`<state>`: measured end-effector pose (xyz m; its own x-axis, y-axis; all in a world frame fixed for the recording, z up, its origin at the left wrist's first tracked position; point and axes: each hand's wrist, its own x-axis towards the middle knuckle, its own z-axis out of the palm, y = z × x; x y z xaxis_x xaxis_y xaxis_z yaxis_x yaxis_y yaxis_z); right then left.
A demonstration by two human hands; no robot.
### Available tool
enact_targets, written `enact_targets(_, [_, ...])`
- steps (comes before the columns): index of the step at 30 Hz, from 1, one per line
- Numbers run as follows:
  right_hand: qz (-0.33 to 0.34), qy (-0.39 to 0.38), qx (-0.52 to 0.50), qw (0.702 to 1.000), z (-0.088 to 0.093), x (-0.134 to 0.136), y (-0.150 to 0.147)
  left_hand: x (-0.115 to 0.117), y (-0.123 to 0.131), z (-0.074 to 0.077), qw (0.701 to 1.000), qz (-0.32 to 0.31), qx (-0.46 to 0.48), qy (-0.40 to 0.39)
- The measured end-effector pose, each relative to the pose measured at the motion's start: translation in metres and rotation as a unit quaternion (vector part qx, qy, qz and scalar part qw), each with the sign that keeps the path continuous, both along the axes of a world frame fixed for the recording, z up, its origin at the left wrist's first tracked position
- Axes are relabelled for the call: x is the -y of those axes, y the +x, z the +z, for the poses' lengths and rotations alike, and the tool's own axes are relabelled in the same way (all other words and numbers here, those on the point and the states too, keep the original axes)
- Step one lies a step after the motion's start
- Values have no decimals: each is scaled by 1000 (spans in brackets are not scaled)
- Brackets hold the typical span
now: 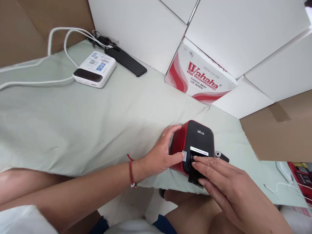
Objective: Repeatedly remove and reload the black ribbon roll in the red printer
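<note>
A small box-shaped device (200,139) with a black top and red sides stands near the front edge of the cloth-covered table. My left hand (162,152) is wrapped round its red left side, and the thumb presses on a grey tab (184,156) at the edge. Below a white warning label (199,151), the device has a dark opening with a black flap (193,178) hanging out at the front. Over that opening my right hand (225,182) is closed, fingers together and thumb by the flap. What its fingertips grip is hidden.
A black cylindrical piece with a grey end (222,156) is right of the device. Against the white wall leans a Wahaha carton panel (200,74). A white power bank (95,69) with cables and a long black object (126,60) lie back left. Brown cardboard (280,126) borders the right.
</note>
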<state>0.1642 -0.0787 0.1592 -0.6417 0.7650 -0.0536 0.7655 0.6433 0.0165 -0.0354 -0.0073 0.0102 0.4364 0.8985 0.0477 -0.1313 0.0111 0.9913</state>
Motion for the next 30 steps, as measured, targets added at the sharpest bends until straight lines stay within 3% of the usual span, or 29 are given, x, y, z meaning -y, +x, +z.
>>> enact_targets(7, [-25,-29,-53,998,-3,-7,0,-2,-2,9,1000,-12,28,5])
enact_targets(14, [-87,-68,-85,990,-6,-4,0,-1,0,-1,999,-17,27,13])
enact_targets(19, [-251,-61,-136,957,-25,-23,5,-2,1,-9,998,-35,45,3])
enact_targets(21, [-290,-55,-100,950,-37,-41,7,-2,2,-11,997,-44,67,-14])
enact_targets(25, [-272,-103,12,957,-46,-65,10,-1,3,-14,996,-43,78,-15])
enact_targets(30, [-255,-116,47,959,-45,-70,9,-1,2,-16,997,-36,65,-7])
